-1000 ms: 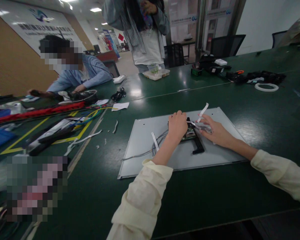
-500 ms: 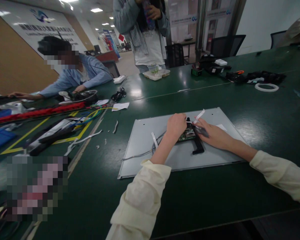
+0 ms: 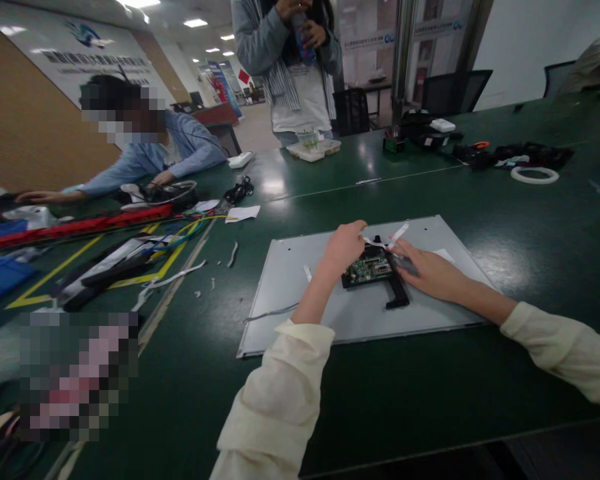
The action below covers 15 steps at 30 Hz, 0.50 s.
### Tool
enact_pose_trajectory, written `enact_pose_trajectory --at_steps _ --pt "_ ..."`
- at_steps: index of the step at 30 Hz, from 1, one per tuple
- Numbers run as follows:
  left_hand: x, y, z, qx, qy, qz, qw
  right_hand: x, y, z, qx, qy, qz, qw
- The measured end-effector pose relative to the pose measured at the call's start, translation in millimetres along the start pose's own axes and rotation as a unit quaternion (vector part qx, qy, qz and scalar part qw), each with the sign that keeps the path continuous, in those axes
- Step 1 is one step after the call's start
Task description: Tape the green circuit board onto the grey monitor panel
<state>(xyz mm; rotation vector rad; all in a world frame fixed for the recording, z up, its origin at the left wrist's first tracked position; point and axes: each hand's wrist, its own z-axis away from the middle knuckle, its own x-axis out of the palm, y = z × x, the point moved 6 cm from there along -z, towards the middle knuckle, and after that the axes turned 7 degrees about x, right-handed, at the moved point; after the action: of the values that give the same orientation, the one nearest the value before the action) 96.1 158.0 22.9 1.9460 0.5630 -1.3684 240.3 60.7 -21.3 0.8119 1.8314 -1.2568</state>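
A grey metal panel (image 3: 430, 240) lies flat on the green table (image 3: 430, 373). On it sits a small green circuit board (image 3: 367, 268) on a black bracket (image 3: 397, 293). My left hand (image 3: 344, 248) hovers over the board's left side, fingers curled, pinching one end of a white ribbon strip (image 3: 397, 233). My right hand (image 3: 423, 268) rests on the panel to the right of the board, its fingers pressing the strip's other part near the board. Thin grey cables (image 3: 273, 311) trail off the panel to the left.
A seated person (image 3: 145, 150) works at the far left among red bars (image 3: 80, 223), cables and yellow tape lines. Another person (image 3: 295, 67) stands at the far edge behind a plastic tray (image 3: 314, 148). A white tape ring (image 3: 534, 175) and black gear lie far right.
My left hand has lifted and shifted left off the board, uncovering it. The white strip has dropped from sticking up to lying lower between my two hands.
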Motion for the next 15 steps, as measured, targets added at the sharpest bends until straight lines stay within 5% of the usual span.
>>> enact_pose_trajectory --at_steps 15 --pt "1.0 -6.6 4.7 0.04 -0.127 0.007 0.991 -0.5 -1.4 0.3 0.013 -0.005 0.018 1.0"
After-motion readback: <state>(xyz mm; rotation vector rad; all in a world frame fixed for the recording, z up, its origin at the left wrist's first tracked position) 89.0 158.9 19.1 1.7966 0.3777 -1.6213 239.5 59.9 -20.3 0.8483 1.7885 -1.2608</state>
